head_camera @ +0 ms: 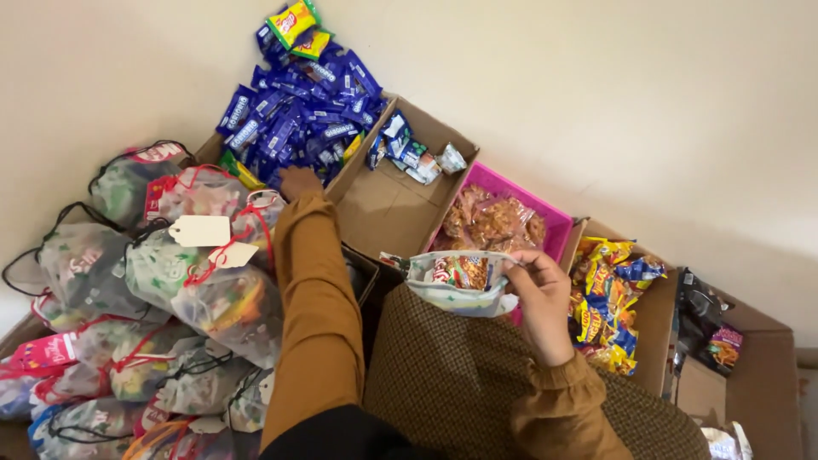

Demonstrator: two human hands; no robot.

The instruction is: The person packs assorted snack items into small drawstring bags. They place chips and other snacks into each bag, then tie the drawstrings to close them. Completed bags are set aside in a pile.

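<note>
Right hand: the right hand (538, 300), just right of the frame's centre, pinches the rim of a translucent drawstring pouch (456, 283), thumb and fingers closed on its right edge.
Pouch: it rests open on the patterned lap (452, 375), mouth facing up-frame, with a snack packet showing inside; it lies directly left of the holding hand, touching it.
Left hand: the left hand (299, 181), upper centre-left, reaches into the heap of blue biscuit packets (294, 115); its fingers curl down onto the packets, but whether they have closed on one I cannot tell.
Blue packets: heaped in a cardboard box at the top of the frame, touching the left fingertips and well apart from the pouch.
Doing it well: judging from the pose, the pouch mouth wants to be kept wide and level (a sagging rim would let the contents slide out), and one packet should be lifted cleanly off the heap.
Nearby, centre: a nearly bare cardboard box (388, 213) with a few small packets at its far end.
Right of that: a pink tray of fried snacks in clear bags (494, 217), then a box of yellow snack packets (607, 298).
Left of frame: filled drawstring bags with tags (200, 255), piled together.
</note>
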